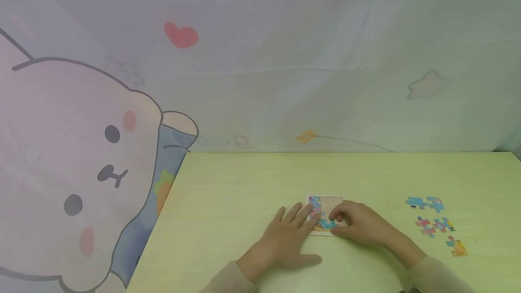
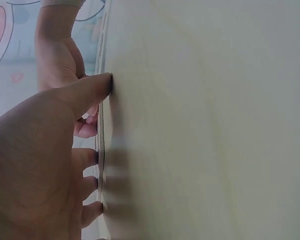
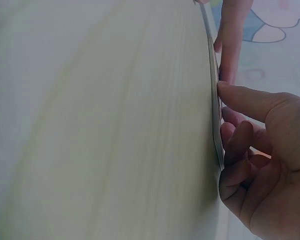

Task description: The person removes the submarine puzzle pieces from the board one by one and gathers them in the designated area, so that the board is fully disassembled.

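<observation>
A small puzzle board with a pale frame lies on the table, with joined colourful pieces along its left side and bottom. My left hand is spread flat, its fingertips resting on the board's left part and its thumb out to the side on the table. At the board's lower right, my right hand has its thumb and index finger closed about a blue and orange puzzle piece; its other fingers are curled. In the right wrist view the thumb touches the board's edge, and the hand mostly hides the piece.
To the right on the light yellow-green table lie several loose puzzle pieces: blue ones at the back, pink and blue ones in the middle, and an orange one nearest. A printed cloth hangs behind the table.
</observation>
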`<state>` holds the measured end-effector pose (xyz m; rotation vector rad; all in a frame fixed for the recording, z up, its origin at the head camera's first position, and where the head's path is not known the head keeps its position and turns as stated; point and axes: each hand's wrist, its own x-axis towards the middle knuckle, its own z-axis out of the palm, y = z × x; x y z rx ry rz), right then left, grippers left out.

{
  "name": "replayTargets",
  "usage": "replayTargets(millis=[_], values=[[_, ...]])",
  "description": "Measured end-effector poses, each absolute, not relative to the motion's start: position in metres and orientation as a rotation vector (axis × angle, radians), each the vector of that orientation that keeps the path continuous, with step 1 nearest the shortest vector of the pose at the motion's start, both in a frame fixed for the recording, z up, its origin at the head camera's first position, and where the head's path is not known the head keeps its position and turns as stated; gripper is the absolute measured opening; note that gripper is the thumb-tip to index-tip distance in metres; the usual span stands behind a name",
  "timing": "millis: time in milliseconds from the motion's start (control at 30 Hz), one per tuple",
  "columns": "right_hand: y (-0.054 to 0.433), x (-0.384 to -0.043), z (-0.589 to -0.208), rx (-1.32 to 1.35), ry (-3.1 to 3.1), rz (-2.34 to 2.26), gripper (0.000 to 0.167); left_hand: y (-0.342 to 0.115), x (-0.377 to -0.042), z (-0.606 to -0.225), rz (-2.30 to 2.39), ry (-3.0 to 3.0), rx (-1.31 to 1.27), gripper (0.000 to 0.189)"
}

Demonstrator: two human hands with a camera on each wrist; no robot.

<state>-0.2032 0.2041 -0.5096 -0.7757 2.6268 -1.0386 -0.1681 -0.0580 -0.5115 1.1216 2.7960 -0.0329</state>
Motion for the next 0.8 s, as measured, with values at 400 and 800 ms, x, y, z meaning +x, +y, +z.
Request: replayTargets(millis=[400, 800], values=[[0.2008, -0.2034, -0.5067, -0.777, 2.644, -0.991, 0.025, -0.0578, -0.1662, -0.5078, -0.007, 2.790, 1.097, 0.093], [0.2048, -0.2033, -0.5068, -0.767, 2.600, -1.084, 0.015, -0.0577, -0.1667, -0.5077, 0.015, 2.777, 1.101, 0.093]])
